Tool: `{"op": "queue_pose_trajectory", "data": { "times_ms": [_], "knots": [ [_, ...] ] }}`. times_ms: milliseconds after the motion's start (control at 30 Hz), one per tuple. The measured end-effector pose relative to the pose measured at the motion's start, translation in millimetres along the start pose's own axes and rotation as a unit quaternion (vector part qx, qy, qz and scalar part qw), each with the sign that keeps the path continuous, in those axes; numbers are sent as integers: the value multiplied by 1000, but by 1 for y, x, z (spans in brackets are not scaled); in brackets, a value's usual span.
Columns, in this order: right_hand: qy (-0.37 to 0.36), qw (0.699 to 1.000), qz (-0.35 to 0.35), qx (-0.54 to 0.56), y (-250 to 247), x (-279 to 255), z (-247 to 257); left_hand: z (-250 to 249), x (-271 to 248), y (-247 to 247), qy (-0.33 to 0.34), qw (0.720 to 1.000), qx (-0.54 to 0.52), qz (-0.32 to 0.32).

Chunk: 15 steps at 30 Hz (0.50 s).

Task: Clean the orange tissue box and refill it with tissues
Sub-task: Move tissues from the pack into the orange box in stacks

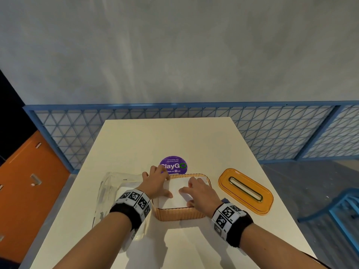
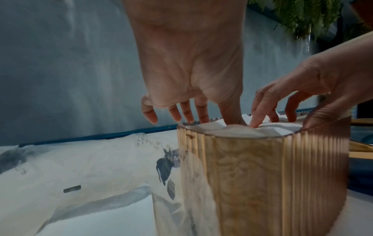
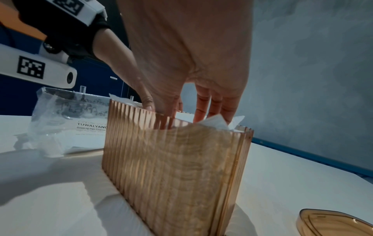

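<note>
The orange ribbed tissue box (image 1: pixel 178 215) (image 2: pixel 262 175) (image 3: pixel 171 159) stands open-topped on the white table, filled with a stack of white tissues (image 1: pixel 174 193) (image 2: pixel 218 127) (image 3: pixel 218 122). My left hand (image 1: pixel 157 183) (image 2: pixel 181 115) lies over the stack's left part, fingers spread and straight, thumb pressing down on the tissues. My right hand (image 1: pixel 196 191) (image 3: pixel 201 115) presses the stack's right part with straight fingers, its fingertips reaching into the box. The orange lid (image 1: pixel 245 191) (image 3: pixel 333 223) with its slot lies on the table to the right of the box.
A clear plastic tissue wrapper (image 1: pixel 114 197) (image 2: pixel 90 167) (image 3: pixel 66 121) lies left of the box. A purple round sticker (image 1: pixel 173 165) sits behind the box. A blue mesh fence (image 1: pixel 272 133) runs behind the table; an orange cabinet (image 1: pixel 29 181) stands at left, a blue chair (image 1: pixel 342 208) at right.
</note>
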State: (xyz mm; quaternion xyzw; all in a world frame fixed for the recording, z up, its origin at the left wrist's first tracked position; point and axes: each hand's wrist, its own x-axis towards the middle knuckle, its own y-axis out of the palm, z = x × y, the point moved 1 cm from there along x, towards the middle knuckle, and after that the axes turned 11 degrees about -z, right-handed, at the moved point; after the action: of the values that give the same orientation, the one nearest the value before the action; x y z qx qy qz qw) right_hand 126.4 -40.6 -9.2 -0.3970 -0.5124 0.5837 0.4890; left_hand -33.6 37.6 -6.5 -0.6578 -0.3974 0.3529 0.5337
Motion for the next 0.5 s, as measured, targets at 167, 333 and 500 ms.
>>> {"op": "queue_pose_trajectory", "data": {
  "times_ms": [167,333,500],
  "knots": [
    [3,1000,-4,-5,0,-2,0,-1,4,-1,10,1000,-5,7],
    [3,1000,-6,1,0,-2,1,2,2,-1,7,1000,-7,13],
    [1,1000,-1,3,-4,-2,0,6,-9,-6,62,997,26,49]
  ]
}}
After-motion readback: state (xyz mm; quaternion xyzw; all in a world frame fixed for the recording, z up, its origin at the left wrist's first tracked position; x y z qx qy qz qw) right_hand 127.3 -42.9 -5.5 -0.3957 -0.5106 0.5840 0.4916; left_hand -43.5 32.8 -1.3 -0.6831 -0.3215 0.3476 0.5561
